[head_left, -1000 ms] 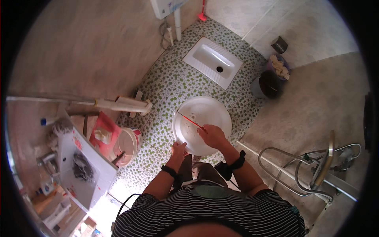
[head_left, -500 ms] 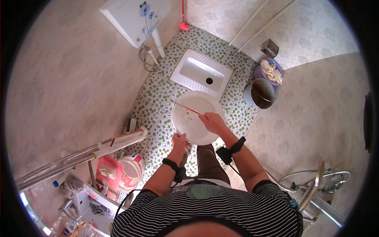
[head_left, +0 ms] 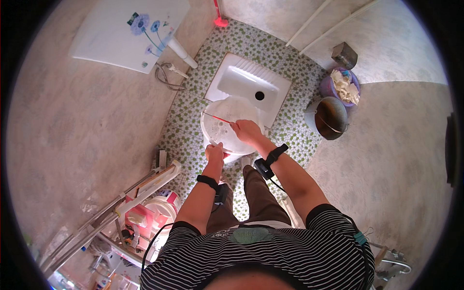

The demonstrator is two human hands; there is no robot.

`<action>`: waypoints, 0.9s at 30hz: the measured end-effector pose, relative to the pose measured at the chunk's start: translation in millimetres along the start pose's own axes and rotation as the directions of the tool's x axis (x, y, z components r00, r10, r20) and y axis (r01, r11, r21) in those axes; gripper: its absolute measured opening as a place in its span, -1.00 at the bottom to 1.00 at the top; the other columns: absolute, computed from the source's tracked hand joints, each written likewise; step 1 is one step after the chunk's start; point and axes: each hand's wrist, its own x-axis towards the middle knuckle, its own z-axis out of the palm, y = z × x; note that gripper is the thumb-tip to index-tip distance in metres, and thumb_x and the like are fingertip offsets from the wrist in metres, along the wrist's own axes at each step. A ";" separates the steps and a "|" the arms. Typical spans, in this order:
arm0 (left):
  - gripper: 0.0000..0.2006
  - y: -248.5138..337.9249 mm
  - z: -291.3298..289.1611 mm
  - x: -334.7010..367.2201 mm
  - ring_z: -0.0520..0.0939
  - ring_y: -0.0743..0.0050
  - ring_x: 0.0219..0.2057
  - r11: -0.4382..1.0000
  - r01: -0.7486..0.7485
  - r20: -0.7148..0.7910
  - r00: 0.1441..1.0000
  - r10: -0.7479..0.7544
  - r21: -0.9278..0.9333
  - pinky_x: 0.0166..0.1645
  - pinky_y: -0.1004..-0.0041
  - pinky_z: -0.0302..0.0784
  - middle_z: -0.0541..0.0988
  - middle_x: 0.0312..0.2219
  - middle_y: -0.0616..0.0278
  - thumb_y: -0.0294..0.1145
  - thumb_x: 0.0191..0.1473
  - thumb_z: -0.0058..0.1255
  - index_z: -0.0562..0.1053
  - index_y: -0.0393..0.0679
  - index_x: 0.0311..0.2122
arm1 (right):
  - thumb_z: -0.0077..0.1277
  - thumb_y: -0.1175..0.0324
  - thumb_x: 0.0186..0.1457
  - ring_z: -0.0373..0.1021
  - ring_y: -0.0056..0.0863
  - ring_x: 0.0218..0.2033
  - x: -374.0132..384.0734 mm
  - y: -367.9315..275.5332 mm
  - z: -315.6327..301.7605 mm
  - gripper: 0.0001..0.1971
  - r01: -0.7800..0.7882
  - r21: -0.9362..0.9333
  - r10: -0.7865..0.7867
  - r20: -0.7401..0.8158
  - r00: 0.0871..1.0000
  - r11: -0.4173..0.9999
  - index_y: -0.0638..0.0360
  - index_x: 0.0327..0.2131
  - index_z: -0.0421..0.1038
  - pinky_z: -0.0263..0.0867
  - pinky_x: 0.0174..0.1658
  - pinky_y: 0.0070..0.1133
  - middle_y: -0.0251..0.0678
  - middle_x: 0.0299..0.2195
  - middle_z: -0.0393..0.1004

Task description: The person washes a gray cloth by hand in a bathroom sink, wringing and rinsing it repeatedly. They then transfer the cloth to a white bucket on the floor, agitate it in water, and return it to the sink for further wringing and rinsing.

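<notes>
A white round basin (head_left: 241,107) is in front of me, over the near edge of the squat toilet (head_left: 227,87). Dark specks dot its inside. My left hand (head_left: 214,152) is closed on the basin's near-left rim. Out over the basin reaches my right hand (head_left: 247,131), its fingers wrapped round a thin stick (head_left: 221,119). The stick is red near the hand and darker towards its far tip, which lies close to the basin's left rim. Its kind is too small to tell.
A metal bucket (head_left: 311,118) and a purple bin (head_left: 328,88) of crumpled paper stand on the right by the wall. Left are a white cistern (head_left: 111,38), a hose (head_left: 162,79), long poles (head_left: 145,191) and a white bucket (head_left: 164,205). A red brush (head_left: 221,22) leans far back.
The basin and both hands have shifted slightly left and away from me, and the basin looks more tilted. My view has shifted too. The right hand keeps hold of the stick.
</notes>
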 end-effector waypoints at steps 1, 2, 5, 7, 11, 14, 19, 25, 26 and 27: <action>-0.79 4.3 4.4 2.8 0.52 0.16 -0.47 1.000 -0.005 -0.013 1.000 0.004 -0.010 -0.51 0.28 0.57 0.41 -0.38 -0.05 -0.53 -0.06 -0.08 0.23 -0.36 -0.29 | -0.36 0.06 0.08 0.32 -0.07 -0.42 6.4 1.1 -1.5 -0.54 0.005 0.006 -0.005 -0.007 1.000 1.000 0.25 -0.53 0.38 0.21 -0.32 -0.30 -0.04 -0.52 0.40; -0.79 8.2 8.5 5.6 0.52 0.16 -0.47 1.000 -0.010 -0.025 1.000 0.009 -0.019 -0.52 0.28 0.57 0.41 -0.39 -0.05 -0.53 -0.06 -0.08 0.24 -0.36 -0.30 | -0.36 0.06 0.08 0.32 -0.07 -0.42 12.7 2.1 -2.4 -0.54 0.009 0.012 -0.009 -0.015 1.000 1.000 0.24 -0.54 0.38 0.21 -0.33 -0.30 -0.05 -0.53 0.40; -0.79 20.2 17.6 13.1 0.53 0.16 -0.50 1.000 -0.021 -0.035 0.999 0.021 -0.010 -0.52 0.27 0.57 0.41 -0.41 -0.05 -0.53 -0.05 -0.08 0.23 -0.37 -0.29 | -0.37 0.06 0.08 0.34 -0.11 -0.39 29.5 6.0 -5.3 -0.55 -0.008 0.016 0.008 -0.011 1.000 1.000 0.22 -0.51 0.40 0.24 -0.31 -0.31 -0.08 -0.50 0.42; -0.76 28.2 21.6 16.1 0.54 0.11 -0.49 1.000 -0.019 -0.037 0.999 0.020 0.024 -0.48 0.22 0.58 0.40 -0.40 -0.05 -0.53 -0.04 -0.10 0.20 -0.40 -0.26 | -0.37 0.07 0.08 0.35 -0.12 -0.38 36.3 9.0 -6.3 -0.56 -0.021 0.022 0.021 -0.003 1.000 1.000 0.21 -0.50 0.41 0.25 -0.30 -0.31 -0.10 -0.49 0.43; -0.80 38.5 30.2 16.7 0.52 0.21 -0.58 0.999 -0.037 -0.070 0.997 0.036 -0.014 -0.60 0.35 0.55 0.43 -0.44 -0.05 -0.53 -0.07 -0.05 0.25 -0.37 -0.33 | -0.38 0.07 0.08 0.35 -0.12 -0.38 44.2 9.0 -10.7 -0.56 -0.011 0.039 0.011 0.003 1.000 0.999 0.21 -0.51 0.41 0.25 -0.30 -0.31 -0.10 -0.49 0.43; -0.79 47.6 36.6 19.4 0.52 0.21 -0.58 0.998 -0.040 -0.083 0.996 0.043 0.040 -0.61 0.36 0.54 0.43 -0.45 -0.05 -0.52 -0.07 -0.04 0.25 -0.37 -0.33 | -0.35 0.05 0.07 0.33 -0.10 -0.41 50.2 13.6 -7.0 -0.55 0.001 0.076 0.002 -0.038 0.999 0.997 0.21 -0.54 0.39 0.22 -0.33 -0.31 -0.09 -0.52 0.41; -0.77 52.3 41.1 20.2 0.52 0.20 -0.59 0.999 -0.038 -0.077 0.996 0.041 0.034 -0.60 0.35 0.55 0.42 -0.44 -0.07 -0.52 -0.07 -0.05 0.23 -0.39 -0.32 | -0.34 0.04 0.06 0.32 -0.08 -0.44 54.3 16.0 -7.8 -0.55 0.005 0.089 0.000 -0.065 0.998 0.996 0.21 -0.56 0.38 0.21 -0.35 -0.30 -0.10 -0.55 0.40; -0.78 43.0 39.2 36.0 0.52 0.22 -0.56 0.997 -0.065 -0.039 0.997 0.064 -0.041 -0.60 0.36 0.53 0.42 -0.45 -0.01 -0.51 -0.06 -0.07 0.22 -0.33 -0.30 | -0.35 0.05 0.06 0.34 -0.09 -0.48 51.8 9.4 -7.6 -0.57 -0.009 0.050 0.013 -0.069 0.998 0.999 0.20 -0.55 0.37 0.23 -0.40 -0.29 -0.11 -0.57 0.40; -0.78 39.4 36.8 40.9 0.52 0.23 -0.56 0.995 -0.071 -0.020 0.997 0.070 -0.069 -0.61 0.37 0.51 0.42 -0.45 0.01 -0.51 -0.06 -0.08 0.23 -0.30 -0.29 | -0.36 0.06 0.06 0.34 -0.09 -0.49 48.0 3.5 -9.9 -0.57 -0.015 0.025 0.017 -0.069 0.997 1.000 0.19 -0.54 0.36 0.23 -0.41 -0.29 -0.11 -0.58 0.41; -0.79 29.9 27.4 51.6 0.51 0.25 -0.56 0.998 -0.049 0.021 0.999 0.050 -0.033 -0.60 0.37 0.50 0.42 -0.45 0.04 -0.50 -0.05 -0.09 0.23 -0.27 -0.27 | -0.36 0.06 0.06 0.35 -0.10 -0.50 44.0 -0.6 -8.6 -0.58 -0.022 0.001 0.022 -0.071 0.997 1.000 0.19 -0.54 0.36 0.23 -0.42 -0.28 -0.11 -0.59 0.41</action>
